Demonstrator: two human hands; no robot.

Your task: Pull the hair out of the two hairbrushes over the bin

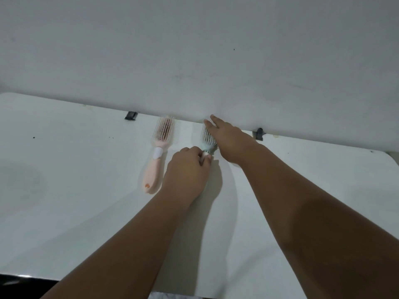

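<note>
Head view shows a white tabletop (75,190) that runs back to a plain white wall (194,50); two small black clips (130,115) (259,134) sit where the table's far edge meets the wall. Your two hairbrushes lie side by side close to that far edge, bristles up and heads toward the wall, with little room behind them. The pink hairbrush (156,157) rests untouched on the table, its handle pointing back toward you, with a white band around its neck. Just to its right lies the light blue hairbrush (207,141). Your left hand (186,173) is curled closed around this brush's handle, which is almost wholly hidden under the fingers. Your right hand (226,140) lies over the right side of the bristle head with two fingers stretched toward the wall and the rest hidden, so you cannot tell whether it pinches anything. Hair in either brush is too fine to make out. Wide bare tabletop lies to the left of the pink brush and to the right of your right forearm. The table's near edge is visible at lower left against a dark strip (21,283); elsewhere your forearms cover it.
</note>
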